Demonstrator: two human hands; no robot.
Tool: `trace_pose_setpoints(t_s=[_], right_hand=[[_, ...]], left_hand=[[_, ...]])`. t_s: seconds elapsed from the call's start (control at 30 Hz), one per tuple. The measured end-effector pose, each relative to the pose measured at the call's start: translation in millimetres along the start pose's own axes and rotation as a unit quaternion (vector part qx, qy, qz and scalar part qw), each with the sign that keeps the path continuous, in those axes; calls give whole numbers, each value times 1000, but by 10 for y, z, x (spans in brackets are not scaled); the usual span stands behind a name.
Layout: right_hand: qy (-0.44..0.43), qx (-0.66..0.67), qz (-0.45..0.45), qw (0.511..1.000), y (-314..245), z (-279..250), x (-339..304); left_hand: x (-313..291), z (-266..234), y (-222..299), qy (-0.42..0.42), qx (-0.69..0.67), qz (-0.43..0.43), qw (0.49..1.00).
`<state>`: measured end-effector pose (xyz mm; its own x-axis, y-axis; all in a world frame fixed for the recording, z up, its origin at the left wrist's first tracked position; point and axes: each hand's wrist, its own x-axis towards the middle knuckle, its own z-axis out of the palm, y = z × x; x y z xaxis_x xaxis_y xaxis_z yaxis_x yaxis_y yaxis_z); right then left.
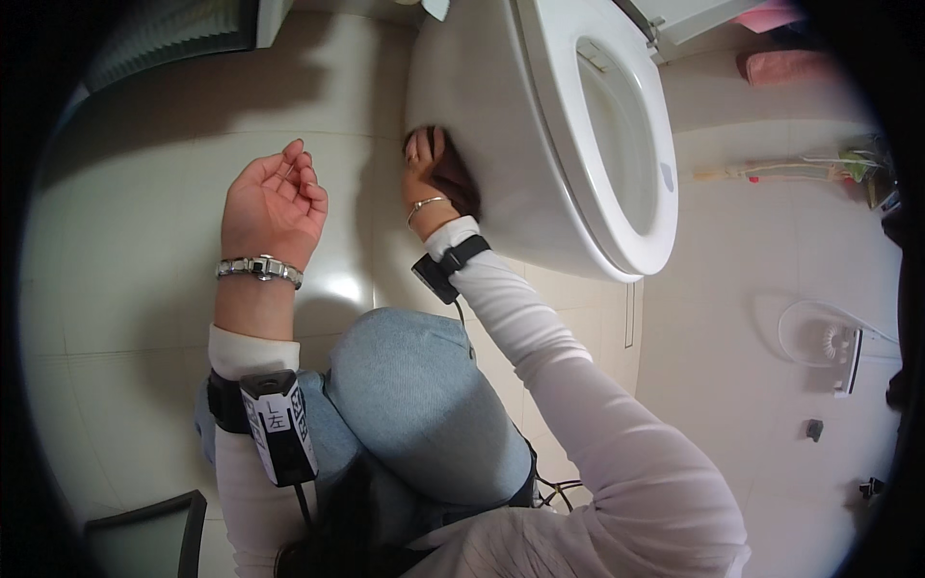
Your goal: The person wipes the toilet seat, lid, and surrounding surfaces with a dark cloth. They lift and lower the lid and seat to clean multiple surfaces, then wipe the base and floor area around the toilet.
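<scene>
Against the lower side of a white toilet (482,125), my right hand (420,173) presses a dark brown cloth (457,183). Part of the cloth shows beside the palm and wrist; the rest is hidden under the fingers. A thin bracelet circles that wrist. My left hand (275,207) hangs in the air to the left, palm up, fingers loosely bent and nothing in the palm. It wears a metal watch band (260,269). The toilet's seat (564,125) is down and its lid is raised.
Pale tiles (145,212) cover the floor. A dark-framed panel (188,530) stands at the lower left, and a slatted cabinet door (173,43) at the upper left. On the right wall are a white hose (785,332) and a pink towel (785,67). Black cables (554,491) lie behind my knee.
</scene>
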<state>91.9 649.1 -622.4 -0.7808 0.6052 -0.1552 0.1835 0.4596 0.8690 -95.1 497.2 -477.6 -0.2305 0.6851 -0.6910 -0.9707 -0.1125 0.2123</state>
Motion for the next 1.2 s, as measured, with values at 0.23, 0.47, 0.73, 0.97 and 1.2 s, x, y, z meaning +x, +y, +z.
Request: trace_pose_setpoints(t_s=[0.23, 0.47, 0.73, 0.97, 1.2], right_hand=[[-142, -13, -252, 957, -427, 547, -302], [60, 102, 126, 985, 1000, -636, -27], [-46, -3, -66, 997, 441, -253, 222], [-126, 122, -152, 973, -347, 288, -642], [140, 278, 118, 943, 294, -59, -548]], left_hand=[[340, -68, -137, -14, -20, -9, 1000], [388, -147, -155, -21, -24, -19, 999], [365, -106, -142, -14, -15, -15, 1000], [412, -146, -184, -2, -25, 23, 999], [432, -148, -192, -12, -21, 0, 1000]])
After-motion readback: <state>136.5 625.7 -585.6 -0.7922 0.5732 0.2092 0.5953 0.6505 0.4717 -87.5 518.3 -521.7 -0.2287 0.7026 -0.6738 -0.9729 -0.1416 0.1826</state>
